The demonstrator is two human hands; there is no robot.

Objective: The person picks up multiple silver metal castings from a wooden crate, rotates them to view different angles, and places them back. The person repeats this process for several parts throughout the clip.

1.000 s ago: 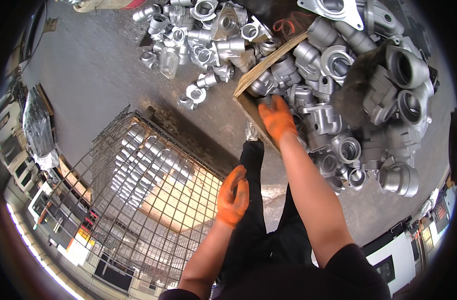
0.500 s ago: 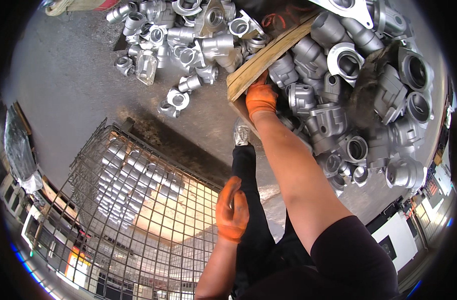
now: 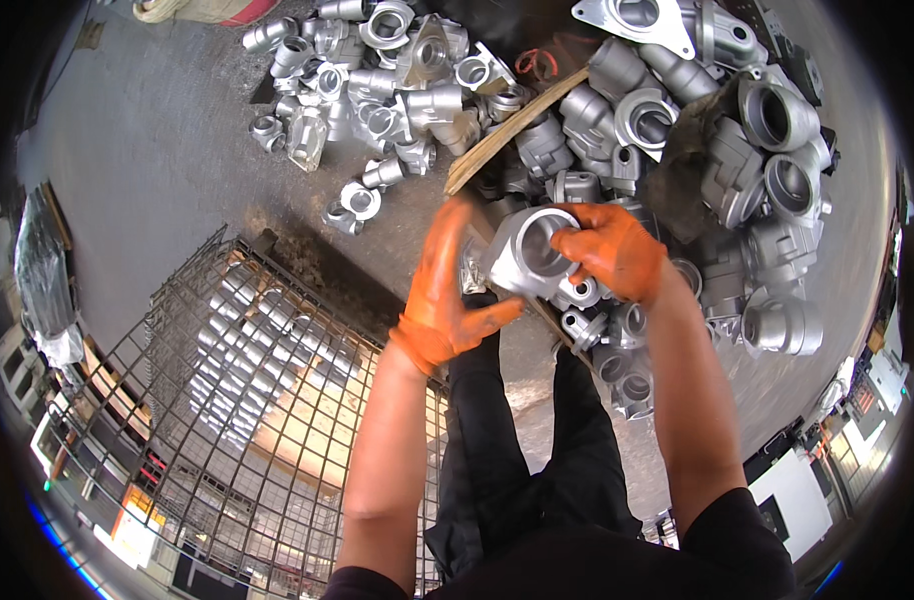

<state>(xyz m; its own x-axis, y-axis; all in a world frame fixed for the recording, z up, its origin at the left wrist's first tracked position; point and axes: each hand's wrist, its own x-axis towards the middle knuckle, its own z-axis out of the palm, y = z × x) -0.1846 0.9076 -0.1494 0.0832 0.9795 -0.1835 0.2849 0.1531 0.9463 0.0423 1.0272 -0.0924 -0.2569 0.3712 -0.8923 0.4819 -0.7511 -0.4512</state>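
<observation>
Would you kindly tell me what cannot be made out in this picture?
All in the head view:
- Left hand: its fingertips are blurred.
- Metal casting in the right hand: its far side faces away from the camera.
- Stacked parts: fine detail is too small and crossed by the wire cage.
- Pale bundle: cut off by the upper edge.

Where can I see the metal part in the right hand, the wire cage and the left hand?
Metal part (image 3: 508,262): head view, on its outer wall.
Wire cage (image 3: 277,440): head view, on its mesh.
Left hand (image 3: 436,303): head view, on its gloved middle.
</observation>
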